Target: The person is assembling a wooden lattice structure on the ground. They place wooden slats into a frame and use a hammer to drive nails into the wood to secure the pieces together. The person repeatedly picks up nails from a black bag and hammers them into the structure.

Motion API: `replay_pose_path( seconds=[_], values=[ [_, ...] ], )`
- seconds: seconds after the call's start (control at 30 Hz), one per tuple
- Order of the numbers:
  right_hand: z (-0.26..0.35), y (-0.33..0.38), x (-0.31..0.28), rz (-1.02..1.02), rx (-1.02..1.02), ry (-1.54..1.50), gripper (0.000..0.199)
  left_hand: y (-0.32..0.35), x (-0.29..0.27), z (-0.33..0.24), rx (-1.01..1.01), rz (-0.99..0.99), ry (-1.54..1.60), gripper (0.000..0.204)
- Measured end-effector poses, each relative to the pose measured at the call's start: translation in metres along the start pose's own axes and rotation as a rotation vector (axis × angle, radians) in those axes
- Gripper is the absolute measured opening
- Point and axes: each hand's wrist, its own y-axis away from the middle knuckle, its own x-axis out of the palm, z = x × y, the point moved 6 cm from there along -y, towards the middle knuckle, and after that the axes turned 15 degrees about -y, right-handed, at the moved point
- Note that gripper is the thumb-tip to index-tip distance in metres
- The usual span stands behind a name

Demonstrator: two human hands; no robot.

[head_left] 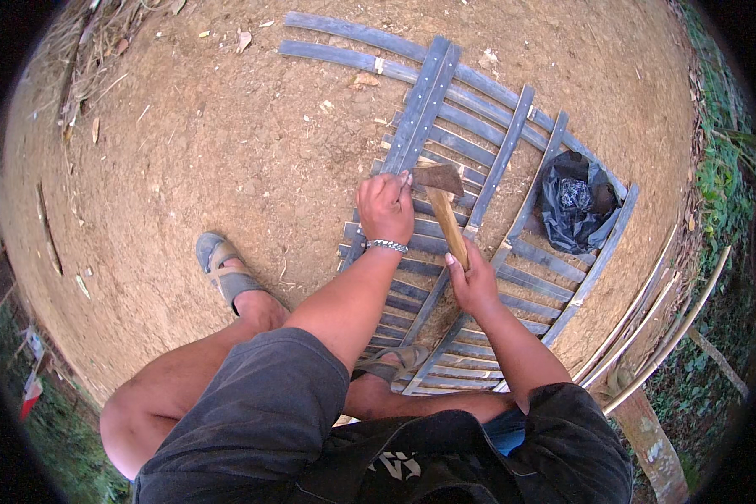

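Note:
My right hand point(475, 279) is wrapped round the wooden handle of a hatchet point(447, 217). Its rusty head lies level, with the blunt back close to the fingertips of my left hand point(384, 207). Those fingers are pinched together over a dark slat; whatever they hold is too small or hidden to make out. Under both hands a slatted panel point(500, 160) of dark strips lies on the ground, light nail heads dotting its doubled crosspiece point(427, 105). A silvery chain bracelet circles my left wrist.
On the panel's right part sits an open black plastic bag point(554, 220) with shiny small metal pieces point(574, 193) inside. My sandalled left foot point(227, 270) rests on bare dirt; the other sandal point(392, 363) is by the slats. Long poles point(676, 332) and green plants point(722, 151) border the right.

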Motion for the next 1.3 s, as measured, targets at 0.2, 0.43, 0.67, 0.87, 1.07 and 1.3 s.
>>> replay_pose_path(
  seconds=[0.2,0.43,0.67,0.87,1.07,1.3],
  values=[
    [-0.001,0.000,0.000,-0.025,0.018,0.008,0.045,-0.001,0.001,-0.001,-0.022,0.000,-0.018,0.009],
    [-0.007,0.005,0.003,-0.014,0.088,0.044,0.046,0.000,0.002,0.002,0.013,-0.023,-0.009,0.008],
    [-0.025,0.007,0.000,-0.076,0.154,-0.141,0.048,0.002,0.003,0.004,0.032,-0.038,0.020,0.007],
    [-0.029,0.015,-0.014,-0.107,0.210,-0.128,0.047,0.004,0.007,0.005,-0.012,0.006,-0.023,0.013],
    [-0.024,0.015,-0.012,-0.083,0.176,-0.097,0.048,0.004,0.009,0.005,-0.029,0.030,-0.056,0.010],
    [-0.006,0.007,-0.003,-0.023,0.051,0.008,0.046,0.001,0.006,0.002,-0.005,0.003,-0.058,0.005]
  ],
)
